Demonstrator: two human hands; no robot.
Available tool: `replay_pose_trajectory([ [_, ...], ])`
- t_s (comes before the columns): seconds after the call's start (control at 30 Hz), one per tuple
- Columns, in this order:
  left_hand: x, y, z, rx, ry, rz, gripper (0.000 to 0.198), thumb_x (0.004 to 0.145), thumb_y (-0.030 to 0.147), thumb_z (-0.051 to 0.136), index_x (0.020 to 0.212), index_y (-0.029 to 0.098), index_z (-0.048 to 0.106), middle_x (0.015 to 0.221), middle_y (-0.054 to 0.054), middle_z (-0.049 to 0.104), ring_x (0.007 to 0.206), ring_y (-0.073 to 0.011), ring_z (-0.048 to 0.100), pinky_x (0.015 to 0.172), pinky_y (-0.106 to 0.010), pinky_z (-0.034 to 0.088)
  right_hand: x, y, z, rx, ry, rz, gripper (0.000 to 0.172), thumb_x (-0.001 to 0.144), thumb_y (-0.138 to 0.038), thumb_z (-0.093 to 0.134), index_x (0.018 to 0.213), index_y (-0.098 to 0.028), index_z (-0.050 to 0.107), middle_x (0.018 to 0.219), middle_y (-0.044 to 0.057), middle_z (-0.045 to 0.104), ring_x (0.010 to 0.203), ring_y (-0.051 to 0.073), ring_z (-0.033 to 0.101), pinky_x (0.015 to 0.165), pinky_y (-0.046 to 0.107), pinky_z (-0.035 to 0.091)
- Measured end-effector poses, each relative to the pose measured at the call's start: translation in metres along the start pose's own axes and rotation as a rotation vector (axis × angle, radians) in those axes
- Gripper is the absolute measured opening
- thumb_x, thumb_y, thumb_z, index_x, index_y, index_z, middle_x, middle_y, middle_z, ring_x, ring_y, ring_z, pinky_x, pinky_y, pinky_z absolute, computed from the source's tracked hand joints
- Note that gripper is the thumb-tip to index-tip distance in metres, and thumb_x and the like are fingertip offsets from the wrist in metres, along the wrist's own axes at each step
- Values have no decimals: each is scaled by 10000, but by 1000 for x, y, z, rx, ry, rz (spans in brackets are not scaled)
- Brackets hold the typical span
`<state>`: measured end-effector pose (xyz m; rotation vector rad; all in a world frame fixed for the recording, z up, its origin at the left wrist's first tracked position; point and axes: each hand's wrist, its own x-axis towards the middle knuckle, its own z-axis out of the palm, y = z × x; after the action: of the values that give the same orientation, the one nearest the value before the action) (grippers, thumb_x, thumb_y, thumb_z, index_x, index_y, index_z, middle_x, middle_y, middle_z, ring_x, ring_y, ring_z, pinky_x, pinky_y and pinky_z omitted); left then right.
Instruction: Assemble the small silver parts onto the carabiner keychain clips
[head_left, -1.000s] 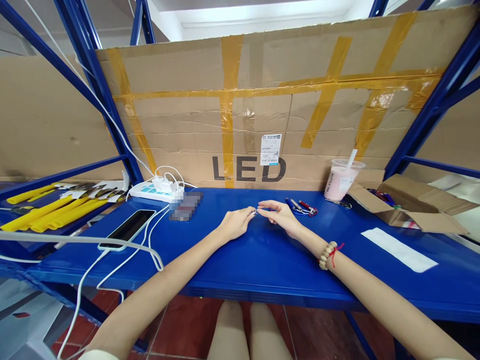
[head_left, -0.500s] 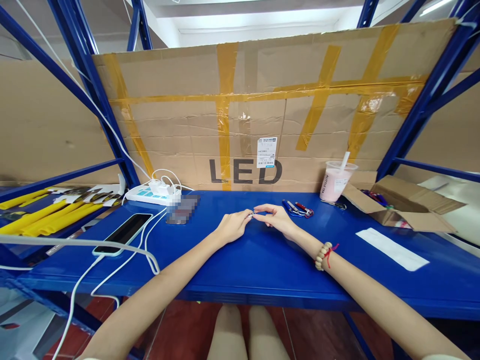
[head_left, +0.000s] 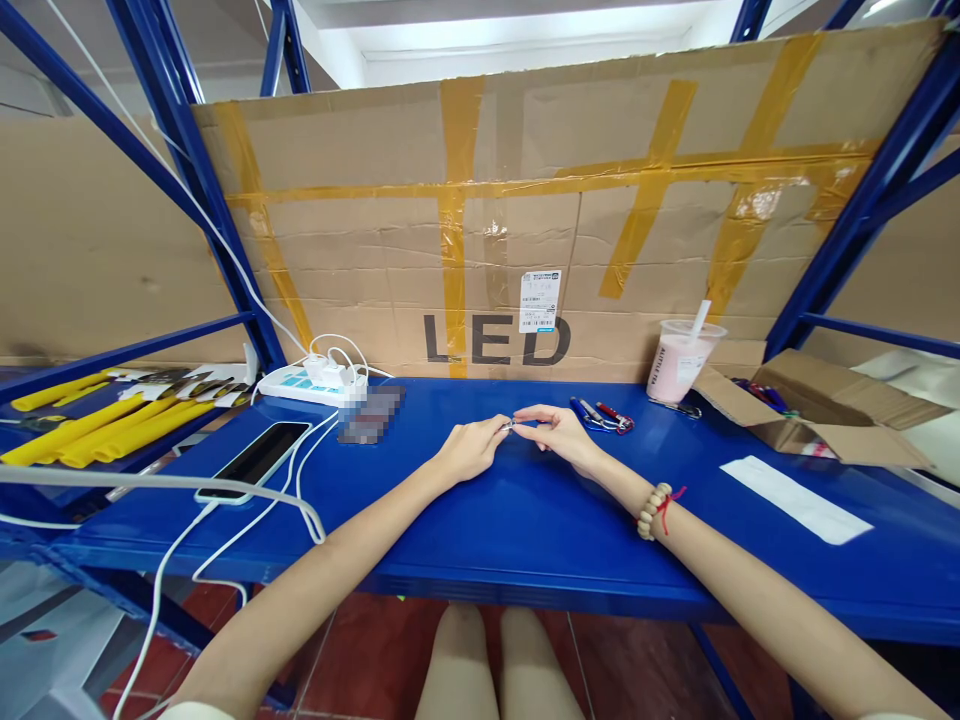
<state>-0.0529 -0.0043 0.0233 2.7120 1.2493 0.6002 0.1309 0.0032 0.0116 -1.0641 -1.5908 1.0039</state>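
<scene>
Above the middle of the blue table (head_left: 480, 540), my left hand (head_left: 474, 448) is closed, its fingertips pinching a small shiny metal piece (head_left: 508, 427). My right hand (head_left: 559, 435) meets it from the other side, thumb and index finger closed on the same piece. Too small to name for sure, the piece looks ring-like and is partly covered by the fingertips. Just beyond my right hand lie several small blue, silver and red clip-like items (head_left: 601, 415). A beaded bracelet (head_left: 654, 511) with a red string circles my right wrist.
At the left are a phone (head_left: 255, 462) with white cables, a power strip (head_left: 304, 386) and yellow-handled tools (head_left: 142, 430). To the right stand a pink drink cup (head_left: 681, 365), an open cardboard box (head_left: 817, 410) and a white strip (head_left: 796, 498). A cardboard sheet (head_left: 360, 260) closes the back.
The view has shifted slightly, so the scene sits a little further right. Both hands keep their pinch on the small metal piece, with barely any finger movement.
</scene>
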Motion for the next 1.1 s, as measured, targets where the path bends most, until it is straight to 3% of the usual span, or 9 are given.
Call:
replay_pose_trajectory([
  [0.37,0,-4,-2,23,-83,56,280,948,314,246,1108,234,462,1101,-32,626,961,-205,615,746,-281,475,0,1,-4,-196,-48,-121,338,625,-403,712,825,-133,681,639,28,666,375,68,477,411,219,372],
  [0.77,0,-7,-1,62,-104,101,273,949,308,242,1100,236,459,1056,-19,637,948,-204,614,730,-286,470,-2,4,-4,-368,-18,-257,349,671,-501,657,776,-169,692,780,43,666,381,76,504,419,238,404],
  [1.1,0,-7,-1,82,-149,96,264,944,291,263,1074,236,486,1036,-20,642,943,-205,616,739,-293,468,-1,6,-9,-596,-83,-379,324,771,-497,566,808,-208,709,792,31,656,482,83,534,508,227,408],
])
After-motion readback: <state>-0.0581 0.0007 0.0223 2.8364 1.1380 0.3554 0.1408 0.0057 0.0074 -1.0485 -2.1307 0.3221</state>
